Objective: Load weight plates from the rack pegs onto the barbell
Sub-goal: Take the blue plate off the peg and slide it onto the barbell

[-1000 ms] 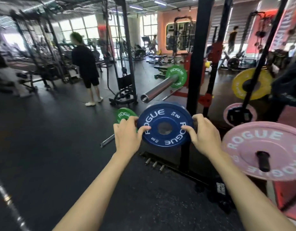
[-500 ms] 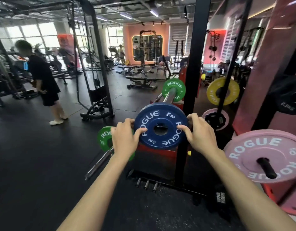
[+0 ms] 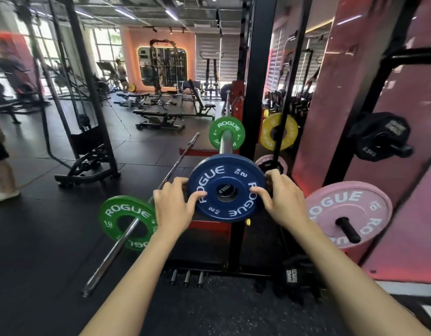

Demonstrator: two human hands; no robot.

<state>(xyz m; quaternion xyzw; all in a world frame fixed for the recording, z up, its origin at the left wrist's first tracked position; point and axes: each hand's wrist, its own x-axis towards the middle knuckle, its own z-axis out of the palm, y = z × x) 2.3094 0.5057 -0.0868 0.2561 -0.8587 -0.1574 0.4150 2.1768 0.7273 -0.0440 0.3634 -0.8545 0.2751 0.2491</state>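
I hold a blue Rogue 2 kg plate (image 3: 224, 175) upright between both hands. My left hand (image 3: 172, 203) grips its left rim and my right hand (image 3: 283, 200) its right rim. The plate's hole lines up with the end of the racked barbell's sleeve (image 3: 226, 141), whose end cap shows through the hole. A green plate (image 3: 218, 128) sits further along that sleeve. On rack pegs to the right hang a pink plate (image 3: 330, 207), a black plate (image 3: 377, 134), a yellow plate (image 3: 286, 132) and a smaller pink plate (image 3: 260, 162).
A second barbell (image 3: 127, 234) with a green plate (image 3: 112, 214) lies on the dark floor at left. The black rack upright (image 3: 253, 81) stands just behind the blue plate. A person's legs (image 3: 1, 170) are at the far left; benches and machines stand behind.
The view has swung left and closer. The blue plate has gone from below the sleeve's end to lined up over it, still held in both hands.
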